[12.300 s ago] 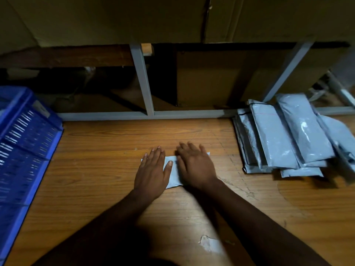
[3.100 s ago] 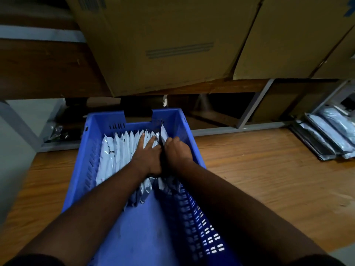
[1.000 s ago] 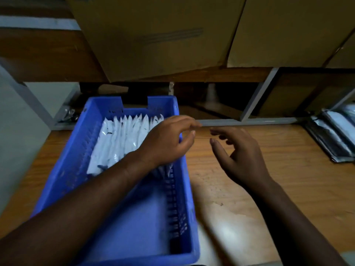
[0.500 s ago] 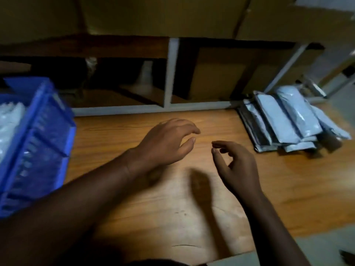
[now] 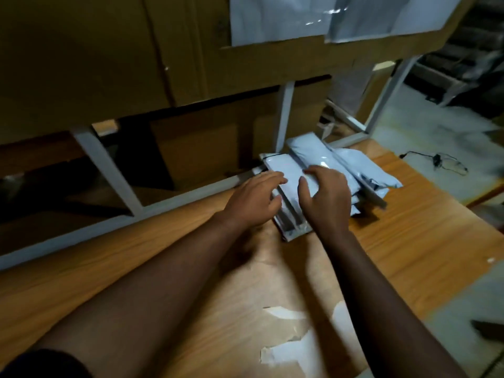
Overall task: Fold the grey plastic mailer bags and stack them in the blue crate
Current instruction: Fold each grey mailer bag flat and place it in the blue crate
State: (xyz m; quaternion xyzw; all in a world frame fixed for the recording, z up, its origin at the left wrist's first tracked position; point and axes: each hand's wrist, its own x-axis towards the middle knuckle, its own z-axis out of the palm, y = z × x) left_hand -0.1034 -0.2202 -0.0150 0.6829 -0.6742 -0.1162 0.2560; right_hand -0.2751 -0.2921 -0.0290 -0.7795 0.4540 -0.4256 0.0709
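A loose pile of grey plastic mailer bags (image 5: 338, 162) lies at the back right of the wooden table (image 5: 409, 241), against the metal shelf frame. Both my hands are on the pile's near left part. My left hand (image 5: 253, 199) rests with fingers stretched over the left edge of the top flat mailer (image 5: 289, 175). My right hand (image 5: 327, 197) lies on the same mailer from the right, fingers spread and slightly bent, thumb pointing left. The picture is blurred, and no firm grip shows. The blue crate is out of view.
A grey metal shelf frame (image 5: 109, 170) runs along the table's back, with cardboard boxes (image 5: 109, 50) above and behind it. The table's right edge drops to a grey floor holding a black cable (image 5: 436, 162). Pale worn patches (image 5: 286, 315) mark the tabletop near me.
My view has swung right, away from the blue crate. Both hands have moved from mid-air over the table onto the mailer pile.
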